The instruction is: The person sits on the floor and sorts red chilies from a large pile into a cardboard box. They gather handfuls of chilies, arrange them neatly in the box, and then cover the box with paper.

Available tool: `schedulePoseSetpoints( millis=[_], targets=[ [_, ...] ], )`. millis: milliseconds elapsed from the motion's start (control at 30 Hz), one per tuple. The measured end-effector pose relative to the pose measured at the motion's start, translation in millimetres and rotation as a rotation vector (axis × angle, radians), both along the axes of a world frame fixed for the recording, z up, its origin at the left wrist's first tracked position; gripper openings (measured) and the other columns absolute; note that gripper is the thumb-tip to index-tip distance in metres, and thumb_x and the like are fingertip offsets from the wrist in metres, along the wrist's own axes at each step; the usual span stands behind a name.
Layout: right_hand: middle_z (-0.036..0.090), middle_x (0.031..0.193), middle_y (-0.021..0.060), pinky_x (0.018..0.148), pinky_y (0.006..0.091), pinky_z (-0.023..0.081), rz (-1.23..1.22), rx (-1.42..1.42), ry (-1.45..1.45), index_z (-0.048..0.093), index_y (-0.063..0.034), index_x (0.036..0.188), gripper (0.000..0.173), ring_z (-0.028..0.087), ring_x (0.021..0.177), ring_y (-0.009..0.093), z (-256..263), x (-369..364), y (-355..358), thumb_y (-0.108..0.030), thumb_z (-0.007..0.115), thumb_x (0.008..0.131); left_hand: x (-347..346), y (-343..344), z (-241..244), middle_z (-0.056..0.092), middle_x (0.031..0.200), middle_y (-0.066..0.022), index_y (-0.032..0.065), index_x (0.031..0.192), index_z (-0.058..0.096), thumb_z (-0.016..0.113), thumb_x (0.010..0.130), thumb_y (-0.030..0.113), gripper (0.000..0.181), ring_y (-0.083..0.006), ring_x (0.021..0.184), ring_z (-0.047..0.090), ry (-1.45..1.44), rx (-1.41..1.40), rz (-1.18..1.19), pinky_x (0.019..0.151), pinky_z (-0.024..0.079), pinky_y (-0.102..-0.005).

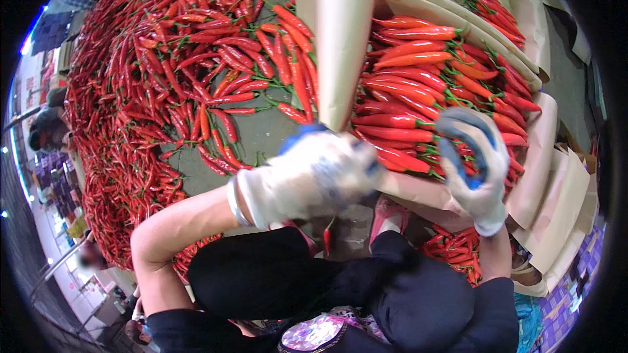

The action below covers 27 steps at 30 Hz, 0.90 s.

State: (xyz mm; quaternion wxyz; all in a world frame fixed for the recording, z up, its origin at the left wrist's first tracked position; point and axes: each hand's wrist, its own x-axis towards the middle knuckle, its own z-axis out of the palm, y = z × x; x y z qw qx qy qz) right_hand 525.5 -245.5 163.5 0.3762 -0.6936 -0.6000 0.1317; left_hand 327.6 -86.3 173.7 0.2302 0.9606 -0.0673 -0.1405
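My left hand (324,174), in a white glove with blue patches, is blurred at the near left corner of a paper-lined container. Whether it grips anything cannot be made out. My right hand (473,171), gloved in white with a grey-blue coating, curves over the right part of the container. Its thumb and fingers stand apart, with peppers visible through the gap. Red chili peppers (407,90) lie there in packed rows, green stems toward the middle. Brown paper (341,44) folds outward over the container's left side.
A big heap of loose red chilies (147,73) covers the floor at left. Beyond stands another paper-lined lot of chilies (495,14). Folded paper sheets (554,211) hang at right. Smaller chilies (454,252) lie by my right leg, and a single chili (327,240) between my feet.
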Motion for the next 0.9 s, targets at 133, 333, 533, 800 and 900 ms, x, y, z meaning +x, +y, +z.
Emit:
schedulePoseSetpoints(
  millis=[133, 333, 533, 800, 900],
  targets=[
    [0.063, 0.097, 0.0160, 0.077, 0.0397, 0.050, 0.233, -0.091, 0.078, 0.061, -0.0010, 0.105, 0.031, 0.063, 0.088, 0.034, -2, -54, 75, -0.003, 0.066, 0.075, -69, 56, -64, 0.060, 0.088, -0.0140, 0.0099, 0.107, 0.059, 0.063, 0.078, 0.016, 0.030, -0.0351, 0.076, 0.063, -0.017, -0.005, 0.634, 0.064, 0.051, -0.0440],
    [0.063, 0.093, 0.0210, 0.075, 0.0448, 0.049, 0.199, -0.301, -0.076, 0.059, -0.0036, 0.108, 0.031, 0.061, 0.084, 0.039, -42, -96, 174, -0.021, 0.059, 0.082, -58, 80, -156, 0.063, 0.091, -0.0151, 0.0044, 0.127, 0.047, 0.067, 0.080, 0.039, 0.062, -0.0308, 0.076, 0.066, -0.020, 0.255, 0.932, 0.065, 0.054, -0.0406],
    [0.064, 0.094, 0.0234, 0.081, 0.0450, 0.049, 0.236, -0.736, -0.563, 0.051, -0.0011, 0.116, 0.040, 0.062, 0.090, 0.039, -94, -89, 256, -0.024, 0.057, 0.084, -73, 72, -195, 0.064, 0.093, -0.0146, 0.0045, 0.139, 0.038, 0.070, 0.075, 0.025, 0.074, -0.0294, 0.082, 0.066, -0.047, 0.069, 1.050, 0.070, 0.054, -0.0398],
    [0.064, 0.099, 0.0231, 0.084, 0.0411, 0.048, 0.288, -0.919, -0.491, 0.060, -0.0019, 0.103, 0.037, 0.062, 0.094, 0.036, -99, -121, 300, -0.033, 0.057, 0.083, -179, 50, -201, 0.064, 0.106, -0.0061, -0.0009, 0.128, 0.051, 0.066, 0.087, 0.016, 0.047, -0.0097, 0.094, 0.058, -0.433, -1.181, 1.422, 0.085, 0.047, -0.0258],
    [0.064, 0.107, 0.0208, 0.086, 0.0414, 0.048, 0.044, -0.594, -0.452, 0.060, -0.0031, 0.109, 0.043, 0.061, 0.101, 0.034, -123, -96, 325, -0.038, 0.058, 0.085, -192, 55, -215, 0.062, 0.101, -0.0043, 0.0033, 0.126, 0.050, 0.058, 0.090, 0.009, 0.037, -0.0150, 0.089, 0.063, -0.406, -1.822, 1.501, 0.079, 0.052, -0.0284]
  ],
)
